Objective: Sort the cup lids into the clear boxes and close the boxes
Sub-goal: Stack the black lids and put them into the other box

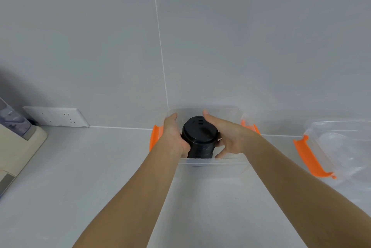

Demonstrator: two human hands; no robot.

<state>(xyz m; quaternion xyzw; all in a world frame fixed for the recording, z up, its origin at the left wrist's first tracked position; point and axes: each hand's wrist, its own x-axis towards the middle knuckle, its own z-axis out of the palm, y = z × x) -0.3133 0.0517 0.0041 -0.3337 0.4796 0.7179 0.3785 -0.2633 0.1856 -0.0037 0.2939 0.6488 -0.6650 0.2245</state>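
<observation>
Wall socket (56,117) at far left. Left hand (174,135) and right hand (228,137) each press a grip on the stack of black cup lids (199,139) (upright) inside the clear box (212,162) on the desk (80,167). Second clear box (341,147) at right, well apart.

Both arms extended forward; left hand (174,137) and right hand (228,137) cupped inward, palms facing.

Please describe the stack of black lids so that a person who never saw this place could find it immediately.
Start at the grey tiled wall; a clear box with orange latches stands against it. Inside, the left hand and right hand grip the stack of black lids. It is the only black thing there.
</observation>
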